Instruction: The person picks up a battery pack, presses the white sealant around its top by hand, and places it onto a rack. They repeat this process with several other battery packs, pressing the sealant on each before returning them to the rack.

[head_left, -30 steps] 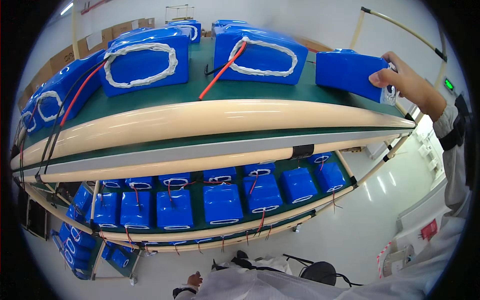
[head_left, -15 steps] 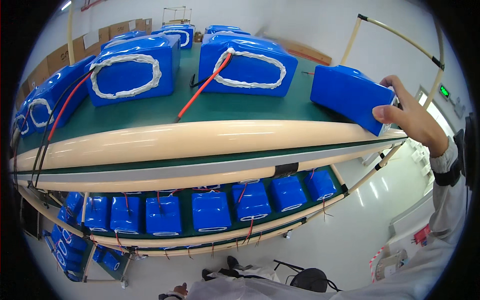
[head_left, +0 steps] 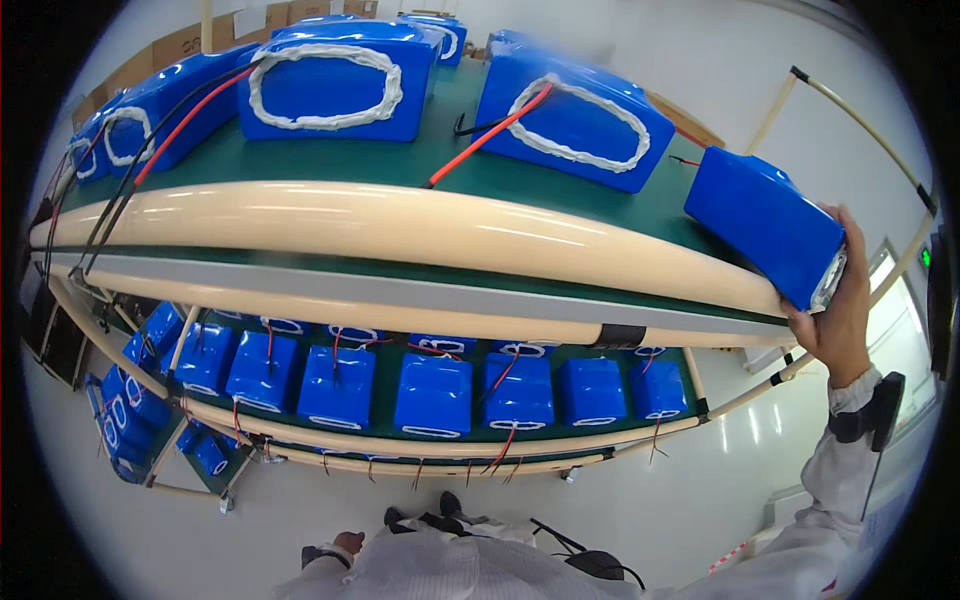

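At the right end of the green-topped upper shelf [head_left: 400,160], my right hand [head_left: 842,300] grips the end of a blue shrink-wrapped battery pack [head_left: 765,215]. The thumb presses at its lower near corner and the fingers reach up its end face, which shows white sealant. That pack sits at an angle near the shelf's front rail, a short red lead behind it. Left of it is another blue battery pack [head_left: 590,115] with a white sealant ring and red and black leads. My left hand [head_left: 350,542] hangs low by my body, apart from everything; its fingers are mostly hidden.
More packs, such as a ringed one [head_left: 335,85], stand along the shelf's left. A thick cream rail [head_left: 400,215] edges it, with loose leads hanging over. A lower shelf holds a row of blue packs [head_left: 432,395]. Cardboard boxes [head_left: 185,45] line the wall behind.
The view has shifted, so the upper packs appear higher and further right. My right hand has slid from over the pack's top edge to around its end, still gripping it.
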The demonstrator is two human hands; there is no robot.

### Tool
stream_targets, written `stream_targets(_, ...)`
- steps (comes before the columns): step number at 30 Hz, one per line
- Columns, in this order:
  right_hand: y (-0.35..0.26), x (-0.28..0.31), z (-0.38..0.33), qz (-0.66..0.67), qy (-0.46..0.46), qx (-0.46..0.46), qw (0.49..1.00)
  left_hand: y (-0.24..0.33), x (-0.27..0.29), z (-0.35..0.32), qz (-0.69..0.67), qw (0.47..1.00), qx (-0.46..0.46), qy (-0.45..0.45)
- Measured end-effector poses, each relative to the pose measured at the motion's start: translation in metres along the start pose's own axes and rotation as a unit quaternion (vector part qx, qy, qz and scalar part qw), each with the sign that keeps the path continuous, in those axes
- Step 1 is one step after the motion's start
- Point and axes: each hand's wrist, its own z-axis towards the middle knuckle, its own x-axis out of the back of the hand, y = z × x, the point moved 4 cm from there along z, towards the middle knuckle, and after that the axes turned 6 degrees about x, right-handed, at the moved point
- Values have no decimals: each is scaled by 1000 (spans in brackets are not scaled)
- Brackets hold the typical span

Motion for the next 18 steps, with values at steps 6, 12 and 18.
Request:
stream_targets(6, 22, -10, -18, -78, 51, 17, 996, -15, -1, -33, 127, 985, -114, 21)
stream_targets(12, 57, -10, -20, -107, 184, -27, 977, -12, -25, -37, 242, 957, -149, 62)
stream_targets(18, 107, -18, -33, -58, 149, -187, 969, -28, -26, -50, 136, 983, -126, 16)
